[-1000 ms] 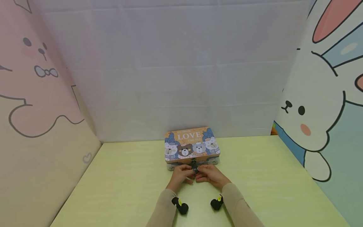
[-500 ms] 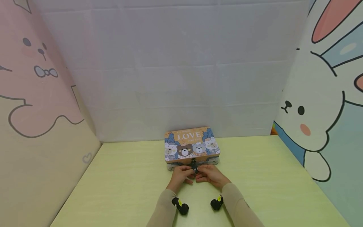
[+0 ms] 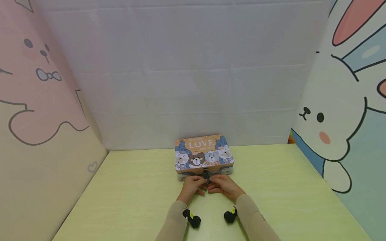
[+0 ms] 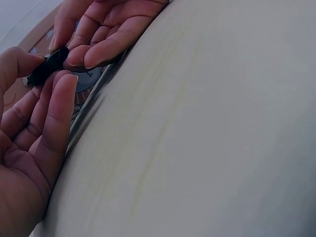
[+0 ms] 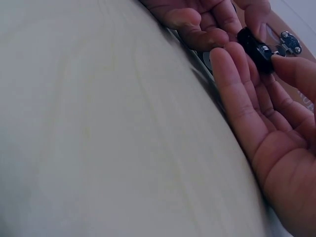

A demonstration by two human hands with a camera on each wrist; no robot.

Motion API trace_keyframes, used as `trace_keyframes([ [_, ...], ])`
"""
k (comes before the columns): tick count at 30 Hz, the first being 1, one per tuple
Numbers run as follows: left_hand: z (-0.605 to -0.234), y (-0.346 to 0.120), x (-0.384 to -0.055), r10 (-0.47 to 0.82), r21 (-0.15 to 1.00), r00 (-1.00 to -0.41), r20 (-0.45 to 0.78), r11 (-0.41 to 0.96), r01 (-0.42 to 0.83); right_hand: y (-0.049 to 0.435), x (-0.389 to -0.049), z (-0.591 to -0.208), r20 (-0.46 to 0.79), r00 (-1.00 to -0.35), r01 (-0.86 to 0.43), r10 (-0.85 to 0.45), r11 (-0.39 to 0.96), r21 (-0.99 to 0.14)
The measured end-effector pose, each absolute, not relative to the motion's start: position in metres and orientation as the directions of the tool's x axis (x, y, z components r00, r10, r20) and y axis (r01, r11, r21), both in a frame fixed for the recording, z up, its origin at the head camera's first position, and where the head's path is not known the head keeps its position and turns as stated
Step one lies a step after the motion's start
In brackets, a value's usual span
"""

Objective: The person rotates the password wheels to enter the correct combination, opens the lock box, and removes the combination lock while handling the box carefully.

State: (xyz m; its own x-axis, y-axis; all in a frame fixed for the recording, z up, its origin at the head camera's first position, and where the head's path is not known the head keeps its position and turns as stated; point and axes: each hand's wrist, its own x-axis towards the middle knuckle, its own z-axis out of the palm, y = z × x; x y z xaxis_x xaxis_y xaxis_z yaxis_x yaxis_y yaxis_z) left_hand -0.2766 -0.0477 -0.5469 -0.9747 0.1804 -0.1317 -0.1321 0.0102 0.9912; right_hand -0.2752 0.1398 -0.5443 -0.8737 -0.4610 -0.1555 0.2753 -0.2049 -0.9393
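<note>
A closed tin box (image 3: 201, 144), printed with bears and the word LOVE, lies at the back middle of the table. From the metal latch (image 5: 290, 42) on its front hangs a small black padlock (image 5: 256, 50). My left hand (image 3: 190, 188) pinches one side of the padlock between thumb and fingers. On the other side my right hand (image 3: 226, 186) pinches it the same way. The left wrist view shows the padlock (image 4: 48, 66) between both sets of fingertips. Fingers cover part of its body, and any markings on it are too small to read.
The pale yellow-green table (image 3: 129, 197) stretches around the box. Behind it hangs a white cloth (image 3: 187, 80). Side panels with cartoon animals stand left (image 3: 54, 140) and right (image 3: 346, 140). A black wrist camera sits on each sleeve.
</note>
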Motion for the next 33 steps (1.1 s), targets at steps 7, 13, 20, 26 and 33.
trace_keyframes([
  [7,-0.545,-0.047,-0.277,0.167,0.99,-0.976,-0.142,0.028,-0.139,0.139,-0.275,-0.544,-0.159,-0.876,0.275,-0.456,-0.2,-0.941],
  [13,-0.539,-0.048,-0.273,0.172,0.992,-0.977,-0.126,0.022,-0.124,0.139,-0.276,-0.544,-0.159,-0.876,0.273,-0.456,-0.197,-0.942],
  [20,-0.545,-0.047,-0.277,0.172,0.991,-0.976,-0.133,0.026,-0.13,0.14,-0.278,-0.545,-0.168,-0.876,0.28,-0.452,-0.192,-0.941],
  [26,-0.544,-0.047,-0.278,0.182,0.991,-0.974,-0.132,0.012,-0.132,0.14,-0.278,-0.544,-0.168,-0.879,0.275,-0.447,-0.188,-0.943],
  [33,-0.549,-0.05,-0.28,0.203,0.988,-0.969,-0.14,-0.032,-0.149,0.14,-0.278,-0.545,-0.168,-0.874,0.283,-0.457,-0.197,-0.939],
])
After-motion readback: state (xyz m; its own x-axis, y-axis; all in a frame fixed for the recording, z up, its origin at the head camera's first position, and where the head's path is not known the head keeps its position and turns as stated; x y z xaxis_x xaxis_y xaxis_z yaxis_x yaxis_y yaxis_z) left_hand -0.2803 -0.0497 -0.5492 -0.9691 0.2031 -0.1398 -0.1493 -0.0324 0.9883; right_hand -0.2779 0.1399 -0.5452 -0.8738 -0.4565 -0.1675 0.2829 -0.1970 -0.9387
